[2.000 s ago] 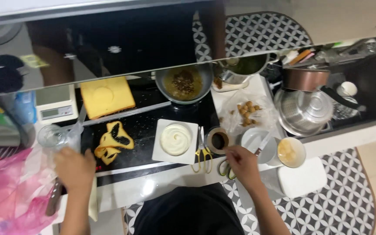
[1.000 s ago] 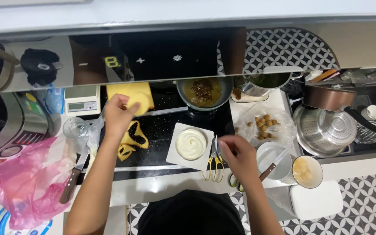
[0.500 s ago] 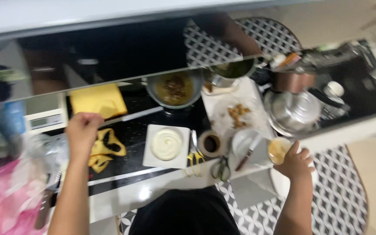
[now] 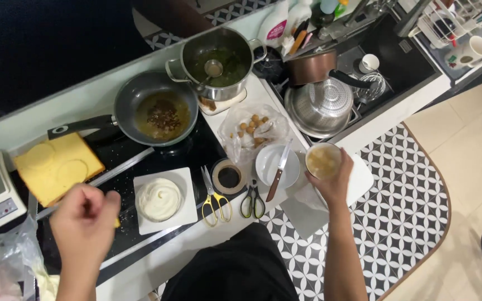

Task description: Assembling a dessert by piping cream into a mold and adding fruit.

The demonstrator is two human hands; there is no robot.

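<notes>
We take the square white plate [image 4: 165, 202] with its swirl of white cream [image 4: 159, 198] as our landmark. Our right hand [image 4: 330, 181] is well to the right of the plate, fingers wrapped around a small cup [image 4: 323, 161] of pale beige liquid and holding it upright above the counter edge. Our left hand [image 4: 85, 220] hovers just left of the plate, fingers curled loosely in; a bit of yellow shows at its edge, but we cannot tell whether it is gripping anything.

Just right of the plate lie yellow-handled scissors [image 4: 214, 199], then a small round dish [image 4: 229, 176] with dark contents, then dark-handled scissors [image 4: 252, 202]. Further right sits a white bowl [image 4: 269, 161] with a knife [image 4: 278, 171] resting across it, close beside the cup.

Above the plate, a dark frying pan [image 4: 154, 106] holds brown sauce and dark pieces. Upper left of the plate lies a yellow sponge cake slab [image 4: 57, 165] with 2 round cut marks in it. A steel pot [image 4: 218, 62] with a ladle stands up and right of the plate, and a clear bag [image 4: 251, 131] of small brown balls lies below the pot.
</notes>
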